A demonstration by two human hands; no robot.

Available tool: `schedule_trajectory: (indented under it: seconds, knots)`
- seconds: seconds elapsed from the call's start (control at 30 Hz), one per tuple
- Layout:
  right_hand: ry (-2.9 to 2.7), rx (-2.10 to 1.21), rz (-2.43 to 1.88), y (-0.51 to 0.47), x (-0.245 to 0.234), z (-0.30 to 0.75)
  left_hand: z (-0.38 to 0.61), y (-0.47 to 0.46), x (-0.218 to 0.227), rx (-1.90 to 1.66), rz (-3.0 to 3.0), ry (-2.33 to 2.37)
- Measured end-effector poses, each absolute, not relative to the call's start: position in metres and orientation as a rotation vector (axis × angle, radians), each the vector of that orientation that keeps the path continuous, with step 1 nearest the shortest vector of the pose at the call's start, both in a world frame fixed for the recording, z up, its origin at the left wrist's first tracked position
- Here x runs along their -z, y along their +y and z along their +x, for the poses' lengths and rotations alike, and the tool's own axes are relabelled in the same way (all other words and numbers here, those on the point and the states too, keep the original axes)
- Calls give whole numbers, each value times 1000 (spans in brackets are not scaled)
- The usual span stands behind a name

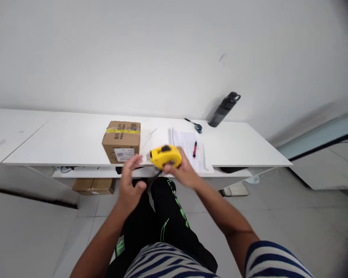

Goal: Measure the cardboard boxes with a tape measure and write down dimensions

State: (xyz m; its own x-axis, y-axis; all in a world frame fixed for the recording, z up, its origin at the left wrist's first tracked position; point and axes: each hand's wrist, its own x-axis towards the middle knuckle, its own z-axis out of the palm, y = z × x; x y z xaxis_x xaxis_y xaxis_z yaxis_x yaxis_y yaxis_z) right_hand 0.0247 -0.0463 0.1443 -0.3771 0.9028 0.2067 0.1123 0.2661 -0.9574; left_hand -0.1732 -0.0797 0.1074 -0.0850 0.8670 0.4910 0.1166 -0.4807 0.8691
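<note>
A yellow tape measure (162, 155) with a black button is gripped in my right hand (183, 169), just in front of the desk's front edge. A dark strap hangs below its case. My left hand (130, 189) is raised to the left of it, thumb and fingers apart, holding nothing. Just beyond my left fingertips stands a cardboard box (124, 139), with yellow tape across its top and a white label on its front. The fingertips overlap the box's lower corner in view; whether they touch it I cannot tell.
Printed papers (182, 139) lie on the white desk (60, 139) with a red and black pen (195, 150) on them. Behind are a dark bottle (224, 110) and a small black corded item (197, 127). Below the desk, another cardboard box (94, 186) sits on the floor.
</note>
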Motion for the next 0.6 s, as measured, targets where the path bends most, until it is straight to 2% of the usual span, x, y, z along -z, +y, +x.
schedule_trajectory:
  seconds: [0.13, 0.2, 0.3, 0.43, 0.5, 0.6]
  knots:
    - [-1331, -1432, -960, -116, -44, 35, -123, -96, -72, -977, 1347, 837]
    - [-1320, -1443, -977, -128, -18, 49, -103, -91, -64, -830, 1264, 851]
    - [-1627, -1336, -1023, -108, -26, 100, -81, -73, -65, -816, 1245, 896]
    - [-1871, -538, -1482, -13, -70, 196, -49, -39, -81, -741, 1529, 948]
    - [-2091, -266, -1673, 46, -80, 233, -27, -21, -85, -683, 1816, 962]
    - [-2473, -168, -1654, 118, -73, 263, 13, 0, -78, -579, 2086, 915]
